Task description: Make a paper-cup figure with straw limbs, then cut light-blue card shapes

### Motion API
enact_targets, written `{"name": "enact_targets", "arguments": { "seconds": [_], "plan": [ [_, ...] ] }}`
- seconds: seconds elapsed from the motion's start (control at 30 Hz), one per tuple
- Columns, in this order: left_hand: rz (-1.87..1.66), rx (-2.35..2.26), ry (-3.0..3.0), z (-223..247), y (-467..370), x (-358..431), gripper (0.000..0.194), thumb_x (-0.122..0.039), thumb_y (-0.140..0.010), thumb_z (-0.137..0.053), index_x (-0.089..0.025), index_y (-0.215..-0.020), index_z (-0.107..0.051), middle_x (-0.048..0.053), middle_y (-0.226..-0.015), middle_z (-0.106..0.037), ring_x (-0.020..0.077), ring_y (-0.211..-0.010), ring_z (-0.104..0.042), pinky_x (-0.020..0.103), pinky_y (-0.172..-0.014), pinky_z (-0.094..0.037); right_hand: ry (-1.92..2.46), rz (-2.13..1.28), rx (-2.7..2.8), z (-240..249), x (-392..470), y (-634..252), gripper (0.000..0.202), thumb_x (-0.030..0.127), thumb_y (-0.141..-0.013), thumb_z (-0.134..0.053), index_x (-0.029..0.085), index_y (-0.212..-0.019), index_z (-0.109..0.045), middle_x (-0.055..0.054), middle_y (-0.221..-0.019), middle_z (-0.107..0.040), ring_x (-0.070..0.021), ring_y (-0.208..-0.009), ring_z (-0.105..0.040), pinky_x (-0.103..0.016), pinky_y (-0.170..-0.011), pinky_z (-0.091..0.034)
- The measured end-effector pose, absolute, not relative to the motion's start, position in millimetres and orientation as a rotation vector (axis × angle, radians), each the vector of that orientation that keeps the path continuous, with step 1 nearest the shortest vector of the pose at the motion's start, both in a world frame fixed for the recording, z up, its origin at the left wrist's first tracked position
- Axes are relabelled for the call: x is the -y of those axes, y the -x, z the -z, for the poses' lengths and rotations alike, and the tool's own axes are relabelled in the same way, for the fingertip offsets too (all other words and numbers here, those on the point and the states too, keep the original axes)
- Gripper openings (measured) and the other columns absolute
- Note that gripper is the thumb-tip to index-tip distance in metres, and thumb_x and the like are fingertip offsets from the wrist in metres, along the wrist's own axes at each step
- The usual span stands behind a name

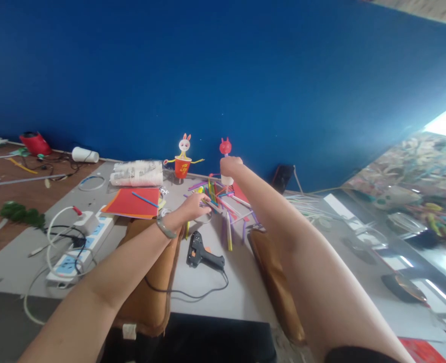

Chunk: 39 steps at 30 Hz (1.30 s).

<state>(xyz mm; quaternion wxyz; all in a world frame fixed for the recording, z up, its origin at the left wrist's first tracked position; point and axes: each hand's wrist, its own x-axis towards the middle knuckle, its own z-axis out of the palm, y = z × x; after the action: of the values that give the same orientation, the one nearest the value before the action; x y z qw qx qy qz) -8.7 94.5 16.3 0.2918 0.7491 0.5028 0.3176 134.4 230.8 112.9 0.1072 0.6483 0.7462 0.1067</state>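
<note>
My right hand [231, 165] is closed around the upper part of a paper-cup figure that has a red eared head [225, 146]; its white cup [227, 180] shows below my fist. Lower and to the left, my left hand [194, 207] reaches to the near edge of a pile of colored sticks [229, 229]. Its fingers are curled together, and what they hold is too small to make out. A second figure, a white rabbit head on a red cup [182, 167], stands by the wall. A black hot glue gun [202, 254] lies on the table in front of my hands.
Stacked paper cups [137, 174] and red paper sheets [132, 202] lie to the left. Nearer are a power strip [81, 247] with tangled cables and a brown cushion [152, 287]. Another brown pad [270, 282] lies under my right arm. A blue wall [207, 75] rises behind the table.
</note>
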Motion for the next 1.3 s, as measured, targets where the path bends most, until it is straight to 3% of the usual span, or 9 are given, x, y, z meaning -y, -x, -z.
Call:
{"name": "enact_targets", "arguments": {
  "seconds": [0.3, 0.43, 0.57, 0.77, 1.07, 1.3],
  "plan": [
    [-0.834, -1.343, -1.972, -14.7, 10.2, -94.6, 0.03, -0.021, -0.073, -0.065, -0.016, -0.101, -0.07, 0.008, -0.105, -0.07, 0.0231, -0.097, -0.063, 0.033, -0.086, -0.05, -1.944, -0.356, -2.265, -103.0, -213.4, -131.3, 0.037, 0.028, -0.091, -0.056, 0.01, -0.122, -0.067, -0.023, -0.113, -0.07, -0.0277, -0.111, -0.067, -0.031, -0.089, -0.05],
    [-0.822, -1.303, -1.991, -15.4, 9.6, -94.7, 0.026, -0.021, -0.072, -0.065, -0.015, -0.097, -0.07, 0.007, -0.099, -0.072, 0.0209, -0.09, -0.065, 0.031, -0.081, -0.05, -1.941, -0.408, -2.352, -113.6, -197.2, -120.1, 0.032, 0.022, -0.094, -0.047, 0.017, -0.117, -0.069, -0.018, -0.113, -0.071, -0.0265, -0.107, -0.068, -0.031, -0.086, -0.05],
    [-0.802, -1.26, -2.03, -13.5, 8.7, -93.5, 0.025, -0.022, -0.074, -0.066, -0.014, -0.097, -0.07, 0.008, -0.096, -0.074, 0.0205, -0.087, -0.066, 0.03, -0.081, -0.051, -1.921, -0.408, -2.53, -129.4, -180.6, -94.1, 0.032, 0.027, -0.096, -0.044, 0.021, -0.115, -0.069, -0.013, -0.111, -0.073, -0.0254, -0.105, -0.067, -0.031, -0.085, -0.05],
    [-0.748, -1.109, -2.155, -5.3, 9.3, -89.8, 0.033, -0.017, -0.076, -0.063, -0.016, -0.109, -0.068, 0.008, -0.109, -0.072, 0.0191, -0.1, -0.066, 0.029, -0.091, -0.051, -1.77, -0.255, -2.646, -133.5, -166.3, -39.8, 0.03, 0.029, -0.093, -0.048, 0.018, -0.111, -0.069, -0.014, -0.109, -0.072, -0.0261, -0.102, -0.068, -0.031, -0.082, -0.052],
    [-0.637, -1.129, -2.26, 0.8, 5.2, -97.1, 0.032, -0.014, -0.07, -0.065, -0.014, -0.102, -0.07, 0.01, -0.102, -0.074, 0.0256, -0.096, -0.068, 0.035, -0.09, -0.052, -1.585, -0.236, -2.696, -110.7, -174.7, 29.8, 0.027, 0.022, -0.089, -0.056, 0.014, -0.11, -0.071, -0.019, -0.11, -0.072, -0.0288, -0.102, -0.069, -0.035, -0.085, -0.053],
    [-0.686, -1.147, -2.235, -2.3, 4.9, -93.4, 0.035, -0.013, -0.069, -0.068, -0.016, -0.104, -0.07, 0.014, -0.112, -0.072, 0.0322, -0.109, -0.064, 0.041, -0.099, -0.048, -1.543, -0.296, -2.719, -94.5, -182.7, 44.6, 0.029, 0.025, -0.095, -0.05, 0.011, -0.108, -0.072, -0.022, -0.111, -0.071, -0.0301, -0.104, -0.069, -0.036, -0.085, -0.053]
  ]
}}
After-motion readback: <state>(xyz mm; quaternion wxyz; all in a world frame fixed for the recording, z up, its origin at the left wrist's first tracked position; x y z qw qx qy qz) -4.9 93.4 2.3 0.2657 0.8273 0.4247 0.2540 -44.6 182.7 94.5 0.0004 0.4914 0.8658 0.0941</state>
